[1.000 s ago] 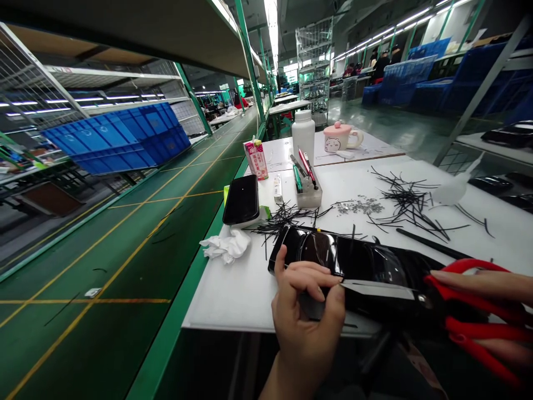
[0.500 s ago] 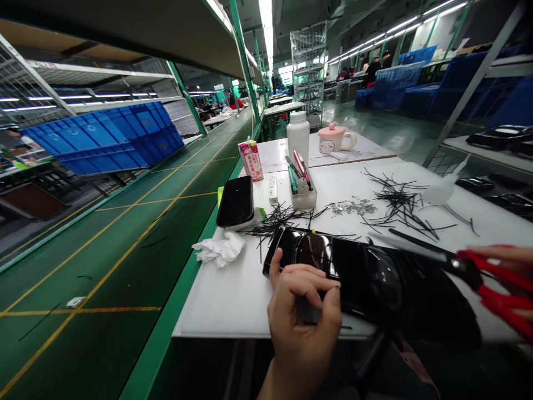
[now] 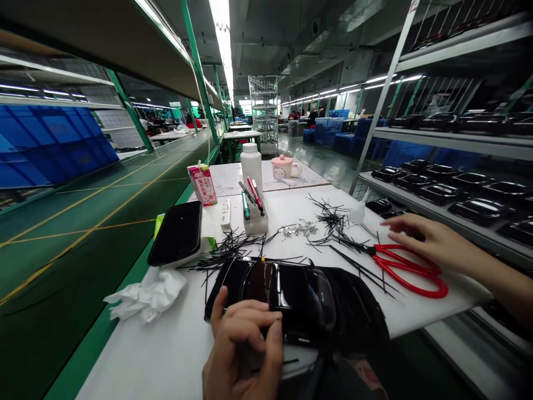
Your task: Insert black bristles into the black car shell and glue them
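A glossy black toy car body (image 3: 297, 300) lies along the front of the white table. My left hand (image 3: 245, 339) is at its near side, thumb and forefinger pinched together. A tiny dark bit seems to show at those fingertips, too small to name. To the right, red-handled scissors (image 3: 406, 266) rest on the table among thin black strips (image 3: 364, 266). My right hand (image 3: 420, 236) hovers just beyond the scissor handles, fingers apart and holding nothing.
Heaps of black strips (image 3: 233, 247) and small silvery pieces (image 3: 297, 229) lie behind the car. A pen holder (image 3: 256, 224), white bottle (image 3: 251, 166), pink-lidded mug (image 3: 283, 168), phone (image 3: 177, 233) and crumpled tissue (image 3: 147, 297) stand around. Racks of black car bodies (image 3: 478, 208) flank the right.
My right hand has let go of the scissors, which now lie on the table. The view has swung right. My left hand keeps its pinch by the car body.
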`<state>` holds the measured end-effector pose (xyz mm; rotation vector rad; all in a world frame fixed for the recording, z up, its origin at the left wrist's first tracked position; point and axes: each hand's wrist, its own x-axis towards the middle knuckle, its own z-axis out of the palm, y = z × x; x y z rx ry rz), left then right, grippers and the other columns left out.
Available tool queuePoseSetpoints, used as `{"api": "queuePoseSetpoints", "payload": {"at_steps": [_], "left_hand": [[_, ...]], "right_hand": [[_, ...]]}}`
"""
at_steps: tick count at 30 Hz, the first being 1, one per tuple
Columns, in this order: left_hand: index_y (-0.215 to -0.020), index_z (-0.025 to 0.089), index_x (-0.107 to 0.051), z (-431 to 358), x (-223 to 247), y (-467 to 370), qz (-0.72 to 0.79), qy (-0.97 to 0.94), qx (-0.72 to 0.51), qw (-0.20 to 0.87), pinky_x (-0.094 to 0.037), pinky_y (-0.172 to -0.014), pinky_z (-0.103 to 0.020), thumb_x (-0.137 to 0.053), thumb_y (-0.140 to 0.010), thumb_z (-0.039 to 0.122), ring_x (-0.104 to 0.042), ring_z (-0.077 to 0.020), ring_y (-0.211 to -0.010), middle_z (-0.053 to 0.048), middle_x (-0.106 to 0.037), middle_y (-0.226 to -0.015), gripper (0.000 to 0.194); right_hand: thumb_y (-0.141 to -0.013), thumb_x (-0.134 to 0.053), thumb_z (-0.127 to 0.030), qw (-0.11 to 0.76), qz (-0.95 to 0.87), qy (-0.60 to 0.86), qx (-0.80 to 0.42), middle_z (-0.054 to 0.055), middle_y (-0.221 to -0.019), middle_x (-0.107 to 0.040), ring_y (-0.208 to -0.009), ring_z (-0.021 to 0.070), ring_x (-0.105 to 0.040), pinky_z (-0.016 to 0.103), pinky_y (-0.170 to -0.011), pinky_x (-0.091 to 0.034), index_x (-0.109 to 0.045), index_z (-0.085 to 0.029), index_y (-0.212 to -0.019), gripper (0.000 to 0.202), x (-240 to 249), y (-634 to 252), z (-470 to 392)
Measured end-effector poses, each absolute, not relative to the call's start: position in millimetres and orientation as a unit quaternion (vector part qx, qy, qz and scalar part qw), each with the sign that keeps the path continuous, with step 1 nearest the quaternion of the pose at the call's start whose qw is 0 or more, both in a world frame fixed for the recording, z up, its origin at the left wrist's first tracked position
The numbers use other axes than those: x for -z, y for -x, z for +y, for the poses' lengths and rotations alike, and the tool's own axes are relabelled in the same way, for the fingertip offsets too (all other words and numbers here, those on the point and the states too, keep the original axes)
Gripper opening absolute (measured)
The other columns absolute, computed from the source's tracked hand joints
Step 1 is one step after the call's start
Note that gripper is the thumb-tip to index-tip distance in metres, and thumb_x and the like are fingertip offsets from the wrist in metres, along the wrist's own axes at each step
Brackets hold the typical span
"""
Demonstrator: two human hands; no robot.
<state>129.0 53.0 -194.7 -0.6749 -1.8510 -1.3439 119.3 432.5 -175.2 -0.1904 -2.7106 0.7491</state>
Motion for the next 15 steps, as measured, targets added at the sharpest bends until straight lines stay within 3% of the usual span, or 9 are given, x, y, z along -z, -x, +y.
{"api": "queuePoseSetpoints", "payload": {"at_steps": [3,7,11,15], "left_hand": [[-0.08,0.026,-0.045,52.8,197.2,-129.3,-0.713,0.255,0.536,0.372,-0.03,-0.124,-0.032,-0.064,-0.083,-0.001,-0.068,-0.012,-0.082,0.01,-0.07,-0.075,0.033],[-0.079,0.026,-0.047,53.2,199.9,-133.5,-0.727,0.222,0.534,0.371,-0.014,-0.13,-0.046,-0.065,-0.085,0.002,-0.068,-0.0151,-0.089,0.008,-0.071,-0.077,0.031],[-0.078,0.025,-0.046,56.6,198.3,-140.2,-0.738,0.195,0.528,0.372,-0.008,-0.126,-0.068,-0.065,-0.086,0.006,-0.067,-0.0209,-0.102,0.006,-0.072,-0.077,0.028],[-0.078,0.025,-0.046,60.1,195.0,-143.0,-0.739,0.166,0.545,0.361,-0.007,-0.124,-0.072,-0.063,-0.087,0.006,-0.066,-0.0215,-0.107,0.006,-0.072,-0.077,0.027]], "right_hand": [[-0.095,-0.064,-0.041,0.164,-0.917,0.092,-0.352,0.014,-0.127,-0.066,-0.115,0.0258,-0.066,0.04,-0.098,-0.055,-0.059,-0.02,-0.129,0.04,171.2,-81.1,440.1],[-0.094,-0.07,-0.032,0.147,-0.874,0.096,-0.452,0.008,-0.115,-0.07,-0.101,0.0209,-0.069,0.042,-0.093,-0.057,-0.064,-0.015,-0.113,0.026,164.3,-39.8,430.3],[-0.094,-0.065,-0.032,0.181,-0.82,0.061,-0.54,0.005,-0.098,-0.071,-0.095,0.0169,-0.069,0.033,-0.09,-0.053,-0.052,-0.023,-0.104,0.019,143.4,-49.3,387.5],[-0.088,-0.066,-0.04,0.246,-0.795,0.005,-0.554,0.005,-0.101,-0.065,-0.097,0.0194,-0.068,0.033,-0.084,-0.053,-0.054,-0.03,-0.109,0.026,125.1,-114.3,329.2]]}}
